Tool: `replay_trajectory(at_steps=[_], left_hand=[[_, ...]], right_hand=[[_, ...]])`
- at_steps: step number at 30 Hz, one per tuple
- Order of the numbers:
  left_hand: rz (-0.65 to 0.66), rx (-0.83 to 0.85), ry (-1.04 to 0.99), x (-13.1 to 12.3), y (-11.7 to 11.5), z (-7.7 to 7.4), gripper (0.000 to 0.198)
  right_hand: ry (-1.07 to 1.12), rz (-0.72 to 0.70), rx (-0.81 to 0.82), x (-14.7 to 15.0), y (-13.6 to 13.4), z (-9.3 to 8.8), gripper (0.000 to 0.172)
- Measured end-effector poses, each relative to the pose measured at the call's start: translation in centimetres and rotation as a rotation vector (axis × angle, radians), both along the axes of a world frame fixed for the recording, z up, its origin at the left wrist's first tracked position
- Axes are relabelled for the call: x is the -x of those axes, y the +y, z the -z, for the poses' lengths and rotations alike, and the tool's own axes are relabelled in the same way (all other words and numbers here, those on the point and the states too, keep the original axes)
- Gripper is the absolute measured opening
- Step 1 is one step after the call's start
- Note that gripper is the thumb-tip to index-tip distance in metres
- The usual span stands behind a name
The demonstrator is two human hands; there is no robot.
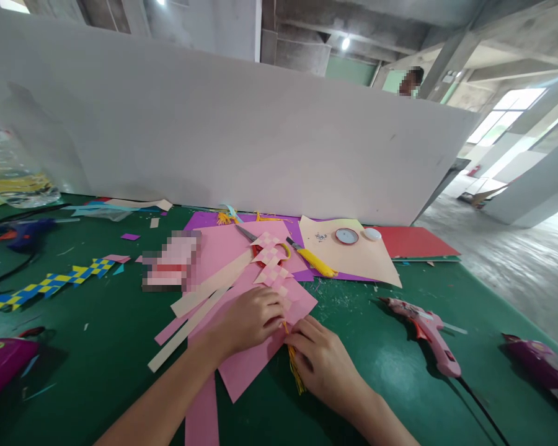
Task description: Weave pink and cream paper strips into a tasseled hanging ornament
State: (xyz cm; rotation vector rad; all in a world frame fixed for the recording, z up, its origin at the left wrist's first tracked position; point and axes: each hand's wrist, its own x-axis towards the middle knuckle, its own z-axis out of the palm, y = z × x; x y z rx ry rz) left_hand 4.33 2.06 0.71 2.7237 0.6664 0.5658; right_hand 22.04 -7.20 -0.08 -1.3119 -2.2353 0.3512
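Observation:
A woven pink-and-cream paper strip [273, 274] lies zigzag over the pink paper sheets [248, 376]. Its near end is under my left hand [255, 316], whose bent fingers are closed on it. Close beside, my right hand [323, 356] pinches the top of a yellow tassel [294, 370], which hangs down past the paper's edge. The tassel's cord meets the strip's end between both hands; the exact join is hidden by my fingers. Scissors [246, 233] lie partly under the strip's far part. Cream paper strips [181, 341] stretch out left of my left hand.
A yellow utility knife [314, 257] lies by a cream sheet [376, 263] with a round tin [346, 236]. At right are a pink glue gun [430, 328] and a purple tool [544, 365]. A blue-and-yellow woven strip [56, 285] lies left. A white partition [242, 136] stands behind.

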Motion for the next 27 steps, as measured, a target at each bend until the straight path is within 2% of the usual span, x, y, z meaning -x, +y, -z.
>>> replay_trajectory(at_steps=[7,11,14,17,20,27], left_hand=[[-0.015,0.01,0.007,-0.1,0.0,-0.2,0.012],[-0.018,0.01,0.009,-0.2,-0.1,-0.2,0.012],[-0.019,0.006,0.006,-0.2,-0.1,-0.3,0.013],[-0.014,0.011,0.013,-0.1,-0.2,-0.4,0.014],[-0.013,0.005,0.019,-0.1,-0.1,-0.3,0.014],[-0.016,0.01,0.004,-0.1,0.0,-0.2,0.012]], right_hand=[[0.095,0.049,0.051,0.0,-0.3,0.5,0.028],[0.025,0.2,0.059,0.4,-0.5,0.5,0.012],[-0.09,0.297,0.007,0.7,-0.3,0.7,0.016],[-0.168,0.3,-0.057,1.0,-0.1,1.1,0.004],[-0.168,0.306,-0.061,1.2,-0.1,1.2,0.009],[-0.12,0.318,0.065,1.6,-0.1,0.5,0.014]])
